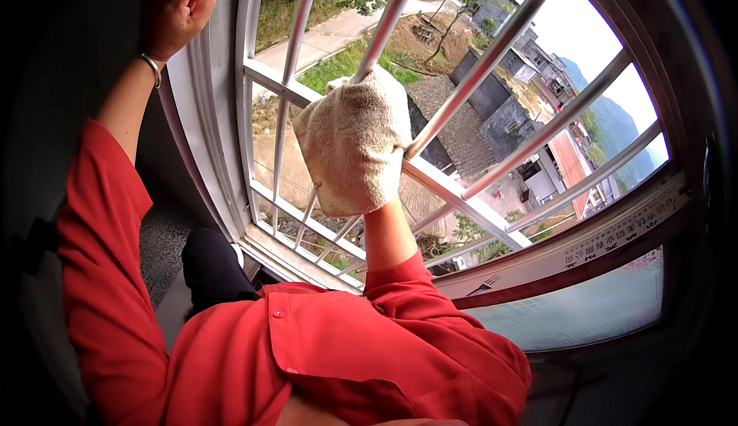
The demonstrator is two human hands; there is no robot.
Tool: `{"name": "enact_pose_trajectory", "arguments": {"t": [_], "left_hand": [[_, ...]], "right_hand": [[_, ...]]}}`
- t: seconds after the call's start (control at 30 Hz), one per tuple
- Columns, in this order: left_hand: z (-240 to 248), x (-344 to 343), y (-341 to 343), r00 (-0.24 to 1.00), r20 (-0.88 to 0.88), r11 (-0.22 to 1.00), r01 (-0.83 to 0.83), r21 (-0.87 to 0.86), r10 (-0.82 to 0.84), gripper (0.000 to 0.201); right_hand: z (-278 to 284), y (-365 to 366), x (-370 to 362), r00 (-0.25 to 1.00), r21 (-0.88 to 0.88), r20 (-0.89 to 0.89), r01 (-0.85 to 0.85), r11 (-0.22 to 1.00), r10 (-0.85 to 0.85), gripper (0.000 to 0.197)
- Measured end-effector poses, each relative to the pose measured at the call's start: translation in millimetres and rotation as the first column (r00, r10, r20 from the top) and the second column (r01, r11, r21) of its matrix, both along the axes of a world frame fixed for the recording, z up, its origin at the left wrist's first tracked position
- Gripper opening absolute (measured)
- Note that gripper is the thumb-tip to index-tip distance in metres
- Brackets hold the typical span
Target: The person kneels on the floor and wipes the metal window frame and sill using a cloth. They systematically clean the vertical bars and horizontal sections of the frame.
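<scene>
Window frame (223,57) and silver grille (465,90); at its crossbar (477,209), a cream cloth (355,145).
The cloth bunches where a slanting bar meets the crossbar, its long axis roughly up and down the view: upper end toward the bar, lower edge at the right wrist (388,224). It hides the right hand, so I cannot tell that grip's state. The left hand (178,14), by the frame, has fingers curled together; a silver bracelet (154,71) rings its wrist.
</scene>
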State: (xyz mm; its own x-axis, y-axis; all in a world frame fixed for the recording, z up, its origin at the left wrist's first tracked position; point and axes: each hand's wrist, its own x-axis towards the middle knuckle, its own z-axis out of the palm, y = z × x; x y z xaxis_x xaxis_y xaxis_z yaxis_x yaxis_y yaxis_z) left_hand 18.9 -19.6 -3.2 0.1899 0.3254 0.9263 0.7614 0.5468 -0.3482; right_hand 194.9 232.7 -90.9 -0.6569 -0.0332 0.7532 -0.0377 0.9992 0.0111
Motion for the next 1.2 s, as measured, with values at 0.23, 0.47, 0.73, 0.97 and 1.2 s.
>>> {"name": "enact_pose_trajectory", "arguments": {"t": [0.23, 0.47, 0.73, 0.97, 1.2], "left_hand": [[-3.0, 5.0, -4.7, 0.999, -0.029, 1.0, 0.018, 0.001, -0.018, 0.02], [-2.0, 14.1, -2.0, 0.997, -0.028, 0.996, -0.074, 0.041, 0.075, 0.018], [-8.7, 2.8, -0.6, 0.997, -0.072, 0.997, -0.021, 0.073, 0.026, 0.017], [-9.6, 3.9, 6.6, 1.0, -0.024, 0.998, 0.013, 0.063, -0.011, 0.016], [-9.9, 2.8, 5.0, 0.992, -0.126, 0.988, 0.0, 0.152, 0.019, 0.013]], "right_hand": [[65.7, 26.3, 31.4, 0.745, -0.644, -0.552, -0.666, 0.376, 0.374, 0.004], [131.3, 77.7, 19.9, 0.74, -0.208, -0.572, -0.547, 0.811, 0.353, 0.004], [143.0, 93.3, -14.4, 0.881, -0.08, -0.432, -0.251, 0.965, 0.193, 0.007], [89.7, 86.4, -9.3, 0.933, 0.056, -0.343, -0.101, 0.993, 0.114, 0.011], [28.4, 54.0, 21.1, 0.987, 0.152, -0.158, -0.009, 0.988, 0.033, 0.014]]}}
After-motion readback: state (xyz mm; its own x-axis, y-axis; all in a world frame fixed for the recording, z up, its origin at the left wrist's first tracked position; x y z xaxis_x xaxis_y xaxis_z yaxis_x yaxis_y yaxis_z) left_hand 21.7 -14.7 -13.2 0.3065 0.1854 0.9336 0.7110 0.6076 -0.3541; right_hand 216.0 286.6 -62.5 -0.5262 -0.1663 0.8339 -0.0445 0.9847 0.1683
